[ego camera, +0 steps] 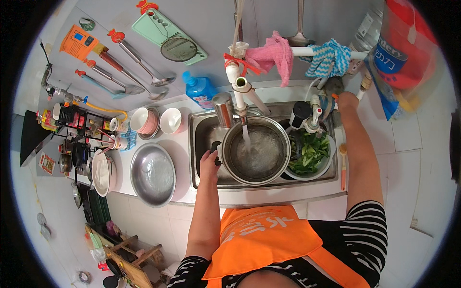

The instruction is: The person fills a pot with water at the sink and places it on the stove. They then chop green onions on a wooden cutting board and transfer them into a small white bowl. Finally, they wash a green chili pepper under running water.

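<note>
A metal pot (pixel 256 180) stands over the double-basin sink (pixel 207 183), partly filled with water. Water runs into it from a faucet (pixel 243 118) above. My left hand (pixel 209 166) grips the pot's black side handle (pixel 217 153). At the back right, my right hand (pixel 348 102) is closed around a small orange handle (pixel 335 96) beside the pipework; its fingers hide most of that part. Right of the pot, chopped leafy greens (pixel 310 153) fill a pale bowl (pixel 332 151) in the other basin. A black-and-white faucet fitting (pixel 301 114) hangs over the greens.
A metal basin (pixel 153 176) and bowls (pixel 170 121) stand on the left counter. Behind the sink are a blue detergent bottle (pixel 200 91), a metal cup (pixel 223 109) and a white pipe holding pink (pixel 272 54) and blue (pixel 329 59) cloths. A brush (pixel 343 167) lies at right.
</note>
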